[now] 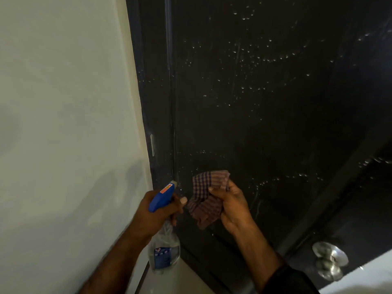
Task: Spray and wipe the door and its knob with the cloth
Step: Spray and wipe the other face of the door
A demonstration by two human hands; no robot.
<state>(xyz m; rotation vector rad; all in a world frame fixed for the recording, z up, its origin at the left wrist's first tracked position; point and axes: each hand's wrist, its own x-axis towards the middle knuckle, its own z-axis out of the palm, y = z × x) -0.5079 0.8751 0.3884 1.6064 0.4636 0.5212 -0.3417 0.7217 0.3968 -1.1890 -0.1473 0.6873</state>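
Observation:
A dark door [265, 115] fills the right of the view, speckled with spray droplets. Its silver round knob [329, 259] shows at the lower right. My left hand [157, 213] grips a clear spray bottle [164, 253] by its blue trigger head [162, 197], nozzle pointing at the door's hinge edge. My right hand [230, 205] holds a bunched checked cloth [204, 196] just in front of the lower door, beside the nozzle. Whether the cloth touches the door I cannot tell.
A pale wall [67, 124] stands on the left, meeting the dark door frame [148, 102], which carries a small metal hinge plate [152, 144]. Light floor [186, 281] shows below the bottle.

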